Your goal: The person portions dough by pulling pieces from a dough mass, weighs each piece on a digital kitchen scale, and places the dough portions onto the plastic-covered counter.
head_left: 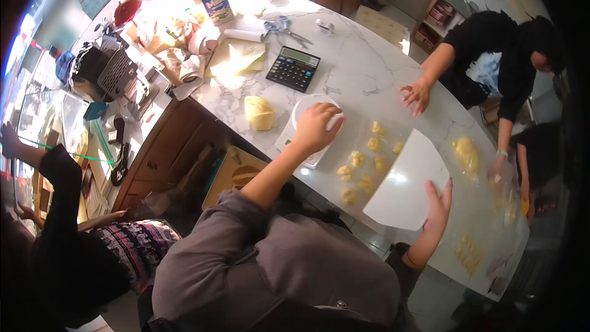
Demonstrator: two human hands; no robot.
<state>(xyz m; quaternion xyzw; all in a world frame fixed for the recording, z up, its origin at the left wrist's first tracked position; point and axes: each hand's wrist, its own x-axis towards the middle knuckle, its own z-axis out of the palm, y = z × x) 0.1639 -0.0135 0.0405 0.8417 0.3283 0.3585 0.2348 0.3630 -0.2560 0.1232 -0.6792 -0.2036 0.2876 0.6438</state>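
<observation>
My left hand (316,126) is over the round plate of a white kitchen scale (295,141), fingers curled around the plate's far right side. In my right hand (436,206) is a stiff white board (405,175), gripped at its near right edge and tilted above the table. Several small dough pieces (357,158) lie between scale and board, and the board hides part of that area. Left of the scale rests a larger yellow dough block (259,113).
A black calculator (293,67), scissors (289,31) and a milk carton (215,1) stand or lie farther back. At right, a co-worker (491,67) leans over the marble table (369,67) near bagged dough (467,157). Another person (55,233) is at left.
</observation>
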